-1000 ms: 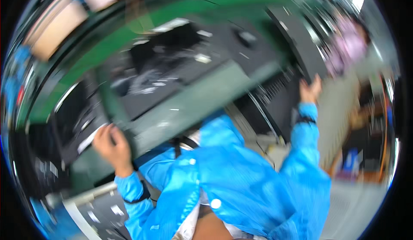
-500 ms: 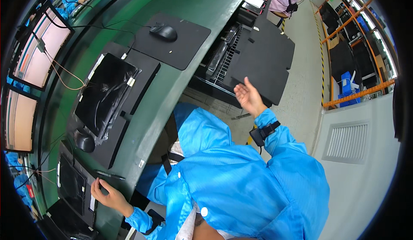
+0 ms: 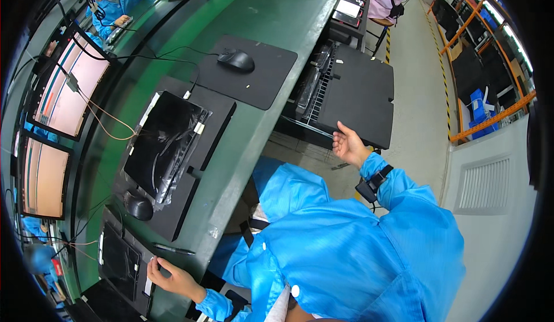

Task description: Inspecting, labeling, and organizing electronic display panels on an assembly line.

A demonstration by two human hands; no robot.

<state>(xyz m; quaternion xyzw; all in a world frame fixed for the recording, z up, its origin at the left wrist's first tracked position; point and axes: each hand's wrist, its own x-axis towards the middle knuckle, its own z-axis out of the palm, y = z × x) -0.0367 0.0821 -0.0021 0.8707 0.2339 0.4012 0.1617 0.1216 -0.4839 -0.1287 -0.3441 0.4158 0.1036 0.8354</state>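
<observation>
My right hand [image 3: 350, 147] is open, palm up and fingers stretched, at the near edge of a flat black board [image 3: 360, 94]. The board lies over a black wire-sided rack [image 3: 317, 94] beside the bench; I cannot tell if the fingertips touch it. On the bench, my left hand [image 3: 176, 280] has thumb and forefinger curled together in a pinch. Anything between those fingertips is too small to make out. Just beyond it lies a dark pen [image 3: 174, 248]. Beside that hand is a black screen panel [image 3: 120, 264], and farther off a film-covered black panel [image 3: 167, 140] rests on a dark mat.
Two computer mice, one [image 3: 236, 60] on a mouse pad [image 3: 271, 85], the other [image 3: 138, 205] by the film-covered panel, sit on the green bench [image 3: 225, 177]. Lit monitors [image 3: 46, 177] stand at left. A co-worker in blue [image 3: 124, 1] sits across. Orange shelving [image 3: 490, 120] is right.
The view has shifted, moving the bench rightward and down in the picture. Black boards on the rack, staggered before, now show as one squared outline. Both hands keep nearly the same pose.
</observation>
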